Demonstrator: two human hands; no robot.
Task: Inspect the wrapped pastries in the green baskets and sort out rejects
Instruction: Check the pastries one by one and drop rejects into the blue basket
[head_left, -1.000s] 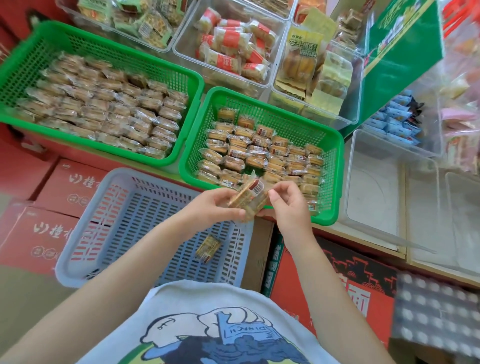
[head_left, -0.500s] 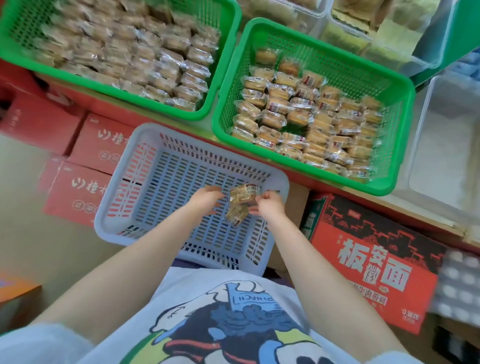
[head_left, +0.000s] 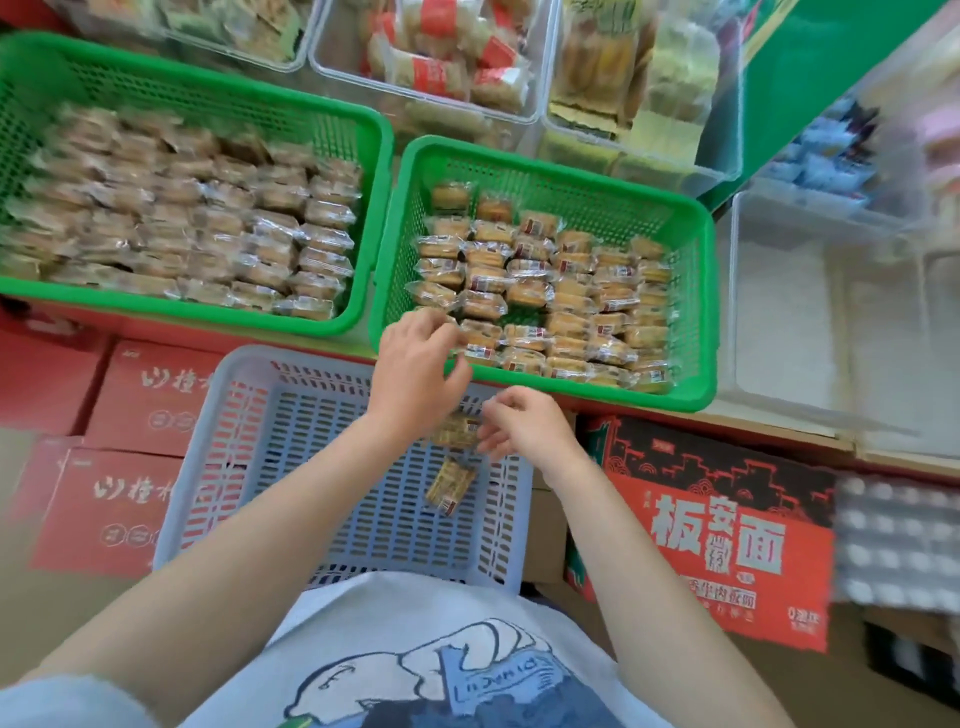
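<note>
Person sorting wrapped pastries over a grey basket (head_left: 249, 415).

The left hand (head_left: 415, 374), fingers loosely curled (holding nothing visible), reaches into the right green basket (head_left: 696, 322); the right hand (head_left: 524, 426) pinches a wrapped pastry (head_left: 457, 431) above the grey basket, where another pastry (head_left: 449, 483) lies.

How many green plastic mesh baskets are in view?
2. One green plastic mesh basket sits upper left, cut off by the frame edge; the other green plastic mesh basket sits centre right beside it. None seems hidden.
</note>
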